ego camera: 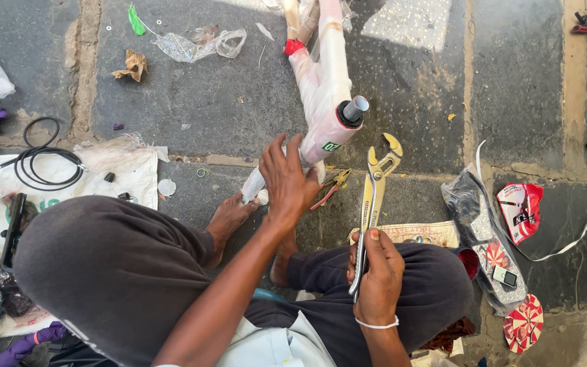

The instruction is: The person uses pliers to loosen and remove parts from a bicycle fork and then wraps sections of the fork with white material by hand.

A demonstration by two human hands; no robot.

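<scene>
A bicycle frame wrapped in white plastic [324, 81] lies on the stone floor, its head tube with a grey steerer stub [354, 109] pointing toward me. My left hand [287, 180] rests on the wrapped tube just below the head tube, fingers spread over it. My right hand [377, 272] grips the handles of large yellowish adjustable pliers [374, 197], jaws open and pointing up, just right of the head tube. A smaller red-handled pair of pliers [331, 187] lies on the floor between them.
My knees in dark trousers and bare feet [229, 217] sit under the frame. Black cable coils [45, 160] lie on a white sack [130, 173] at left. Plastic bags and red-white packets [521, 211] lie at right. Scraps of plastic wrap [198, 44] lie at the top.
</scene>
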